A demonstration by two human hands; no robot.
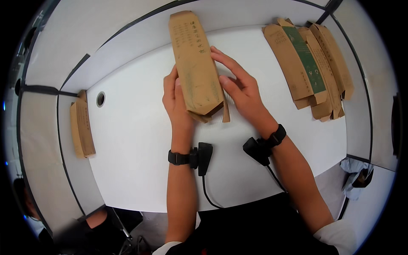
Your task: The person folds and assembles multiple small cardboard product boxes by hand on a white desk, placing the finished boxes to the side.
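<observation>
White and wide, the surface (140, 140) carries a fanned pile of flat brown cartons (312, 63) at the far right and a smaller brown stack (82, 125) at the left edge. Above its middle, both hands hold one long flattened brown carton (196, 63) upright. The left hand (176, 102) grips its left edge; the right hand (240, 87) lies flat against its right side, fingers (225, 57) extended. Squeezing the opposite creases evenly would probably open it cleanly.
</observation>
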